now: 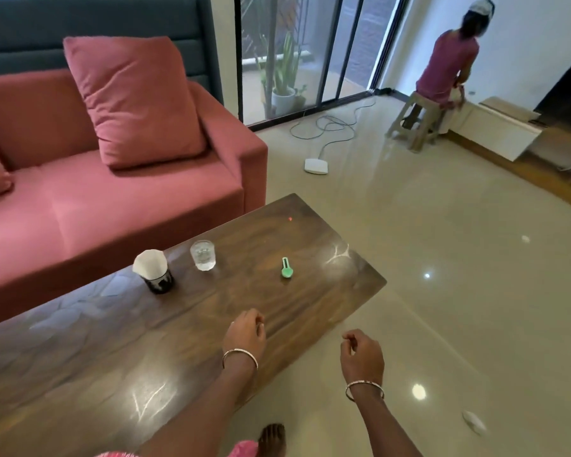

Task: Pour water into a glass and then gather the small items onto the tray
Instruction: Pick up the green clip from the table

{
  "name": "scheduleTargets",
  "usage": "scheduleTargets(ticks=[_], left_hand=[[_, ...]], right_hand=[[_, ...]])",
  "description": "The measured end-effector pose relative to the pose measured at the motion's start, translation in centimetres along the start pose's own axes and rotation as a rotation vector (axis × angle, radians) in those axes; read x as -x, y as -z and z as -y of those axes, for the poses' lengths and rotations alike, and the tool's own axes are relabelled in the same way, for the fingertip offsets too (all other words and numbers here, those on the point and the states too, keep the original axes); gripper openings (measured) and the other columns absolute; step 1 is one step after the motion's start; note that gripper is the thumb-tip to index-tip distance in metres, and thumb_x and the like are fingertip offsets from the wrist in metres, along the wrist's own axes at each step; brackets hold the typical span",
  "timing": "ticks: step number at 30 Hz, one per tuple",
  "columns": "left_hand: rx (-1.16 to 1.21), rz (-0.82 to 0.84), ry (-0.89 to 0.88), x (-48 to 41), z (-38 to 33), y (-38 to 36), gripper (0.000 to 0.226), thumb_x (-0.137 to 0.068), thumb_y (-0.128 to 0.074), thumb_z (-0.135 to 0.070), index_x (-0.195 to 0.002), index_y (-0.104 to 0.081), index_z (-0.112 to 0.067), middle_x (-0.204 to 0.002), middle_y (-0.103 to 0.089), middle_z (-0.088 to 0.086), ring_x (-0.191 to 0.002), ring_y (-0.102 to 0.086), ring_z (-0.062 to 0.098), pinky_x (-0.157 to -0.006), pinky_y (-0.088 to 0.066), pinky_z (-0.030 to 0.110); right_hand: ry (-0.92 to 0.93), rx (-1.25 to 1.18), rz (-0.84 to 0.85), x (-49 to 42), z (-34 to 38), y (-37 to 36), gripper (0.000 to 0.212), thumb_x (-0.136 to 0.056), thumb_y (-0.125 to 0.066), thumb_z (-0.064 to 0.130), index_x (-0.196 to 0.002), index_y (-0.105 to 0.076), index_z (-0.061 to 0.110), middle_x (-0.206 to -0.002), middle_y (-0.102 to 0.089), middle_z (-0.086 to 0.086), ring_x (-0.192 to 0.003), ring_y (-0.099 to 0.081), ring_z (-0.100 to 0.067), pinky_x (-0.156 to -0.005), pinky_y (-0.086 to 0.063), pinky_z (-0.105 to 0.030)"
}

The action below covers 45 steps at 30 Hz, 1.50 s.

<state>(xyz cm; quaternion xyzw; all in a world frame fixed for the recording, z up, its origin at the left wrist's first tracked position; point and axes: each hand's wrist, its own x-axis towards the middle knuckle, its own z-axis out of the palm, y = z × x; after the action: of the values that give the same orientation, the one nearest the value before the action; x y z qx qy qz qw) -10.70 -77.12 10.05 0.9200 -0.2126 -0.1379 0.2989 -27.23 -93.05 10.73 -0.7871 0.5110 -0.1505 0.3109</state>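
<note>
Polished wood of the coffee table (112, 341) bore the glass (202, 254) near its far edge beside a dark cup (154, 273), likely fragile, slippery and best gripped round its middle, while the left hand (244, 331) and right hand (361, 356) hung loosely curled, holding nothing.

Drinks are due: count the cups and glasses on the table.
2. Dark cup holding white paper, near the table's sofa-side edge; glass just right of it, apart. The table runs out of frame: more may be hidden.
</note>
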Motion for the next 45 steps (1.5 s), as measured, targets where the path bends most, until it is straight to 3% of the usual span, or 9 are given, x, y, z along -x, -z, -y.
scheduleTargets(ticks=[10, 19, 23, 26, 33, 37, 42, 45], left_hand=[[0.026, 0.020, 0.106, -8.8, -3.9, -3.7, 0.012, -0.085, -0.056, -0.009, -0.093, -0.064, -0.013, -0.097, -0.067, 0.003, -0.090, -0.063, 0.026, -0.083, -0.049, 0.038], [-0.003, -0.022, 0.399, -16.6, -4.6, -6.3, 0.015, -0.087, -0.056, -0.014, -0.098, -0.064, -0.019, -0.102, -0.066, 0.001, -0.092, -0.063, 0.024, -0.083, -0.049, 0.033], [-0.014, -0.001, 0.499, -20.3, -4.5, -7.4, 0.014, -0.087, -0.057, -0.011, -0.098, -0.065, -0.014, -0.101, -0.066, 0.007, -0.095, -0.063, 0.027, -0.086, -0.048, 0.037], [-0.013, -0.033, 0.578, -22.3, -4.5, -8.3, 0.013, -0.087, -0.058, -0.012, -0.098, -0.065, -0.013, -0.100, -0.067, 0.006, -0.094, -0.063, 0.025, -0.083, -0.046, 0.032], [-0.016, -0.020, 0.698, -25.0, -3.6, -12.2, 0.012, -0.088, -0.056, -0.018, -0.099, -0.061, -0.019, -0.101, -0.065, 0.001, -0.088, -0.063, 0.030, -0.074, -0.048, 0.035], [-0.021, -0.018, 0.734, -25.6, -2.8, -13.6, 0.007, -0.089, -0.056, -0.020, -0.096, -0.057, -0.018, -0.098, -0.064, 0.004, -0.086, -0.061, 0.034, -0.069, -0.045, 0.036], [0.068, -0.045, 0.804, -24.8, -2.3, -14.9, 0.016, -0.087, -0.056, -0.015, -0.102, -0.061, -0.018, -0.103, -0.065, 0.003, -0.091, -0.062, 0.031, -0.077, -0.048, 0.035], [0.091, -0.071, 0.845, -23.8, -2.7, -15.3, 0.016, -0.086, -0.057, -0.015, -0.101, -0.061, -0.018, -0.105, -0.065, 0.003, -0.092, -0.062, 0.030, -0.076, -0.048, 0.034]], right_hand=[[0.064, 0.122, 0.175, -14.1, 0.4, -3.3, 0.016, -0.086, -0.062, 0.008, -0.091, -0.075, 0.014, -0.081, -0.073, -0.008, -0.089, -0.064, -0.032, -0.071, -0.050, -0.034], [0.275, 0.287, 0.502, -28.6, 4.2, -10.8, 0.020, -0.087, -0.056, 0.011, -0.095, -0.073, 0.017, -0.091, -0.074, -0.004, -0.095, -0.061, -0.029, -0.074, -0.047, -0.033], [0.379, 0.416, 0.678, -34.3, 7.0, -14.6, 0.024, -0.089, -0.053, 0.012, -0.105, -0.071, 0.016, -0.105, -0.072, -0.007, -0.104, -0.058, -0.031, -0.085, -0.047, -0.034], [0.508, 0.577, 0.844, -37.1, 8.4, -17.7, 0.031, -0.089, -0.054, 0.014, -0.118, -0.064, 0.020, -0.119, -0.064, -0.006, -0.115, -0.054, -0.030, -0.092, -0.047, -0.034], [0.741, 0.777, 1.138, -39.1, 8.4, -25.7, 0.044, -0.092, -0.061, 0.019, -0.134, -0.054, 0.027, -0.131, -0.048, -0.007, -0.122, -0.046, -0.030, -0.092, -0.047, -0.041], [0.906, 0.880, 1.148, -39.5, 7.4, -28.4, 0.047, -0.086, -0.071, 0.020, -0.130, -0.057, 0.028, -0.134, -0.044, -0.005, -0.120, -0.046, -0.028, -0.090, -0.049, -0.039], [1.131, 0.979, 1.038, -39.9, 6.2, -29.9, 0.040, -0.083, -0.068, 0.009, -0.120, -0.059, 0.021, -0.131, -0.046, -0.008, -0.116, -0.048, -0.031, -0.082, -0.044, -0.038], [1.159, 1.003, 1.020, -39.9, 5.7, -29.8, 0.027, -0.087, -0.068, 0.023, -0.114, -0.063, 0.021, -0.127, -0.051, -0.006, -0.118, -0.049, -0.029, -0.085, -0.043, -0.039]])
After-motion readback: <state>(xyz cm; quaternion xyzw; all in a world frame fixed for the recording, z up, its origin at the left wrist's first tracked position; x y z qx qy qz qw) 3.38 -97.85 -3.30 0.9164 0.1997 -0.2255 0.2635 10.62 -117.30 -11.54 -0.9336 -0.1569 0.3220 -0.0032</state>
